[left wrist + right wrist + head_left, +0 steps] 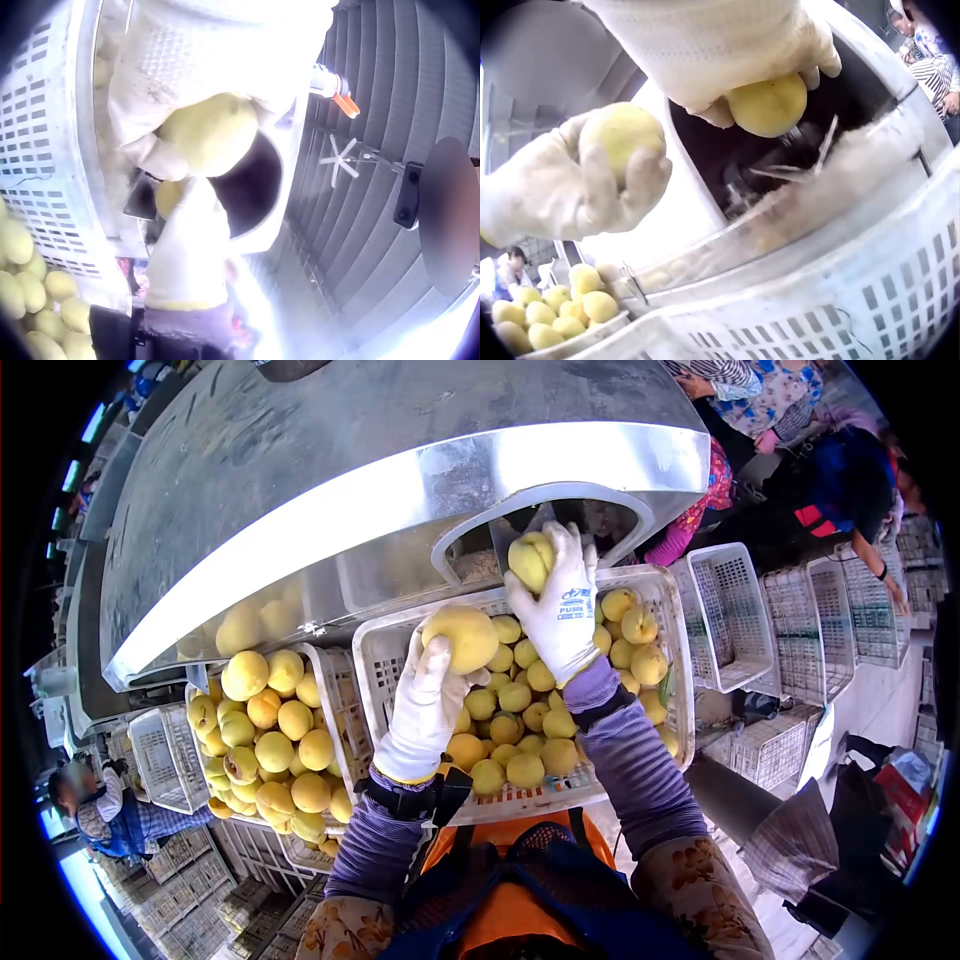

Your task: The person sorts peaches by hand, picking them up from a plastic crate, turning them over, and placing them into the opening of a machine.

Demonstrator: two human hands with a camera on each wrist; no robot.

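My gloved left hand [423, 705] grips a large yellow peach [462, 639] above the near-left part of a white crate [368, 660]. At the arched opening [462, 530] of a metal machine, my gloved right hand [566, 615] holds another, greener yellow peach [531, 560]. In the right wrist view that peach [769, 105] sits just over metal blades [791, 172] inside the dark opening. Many yellow peaches [508, 728] fill the crate below both hands.
A second crate heaped with yellow peaches [275, 750] stands at the left. Stacked crates [735, 615] line the right side, where other people work. The machine's broad metal hood [400, 450] spans the far side.
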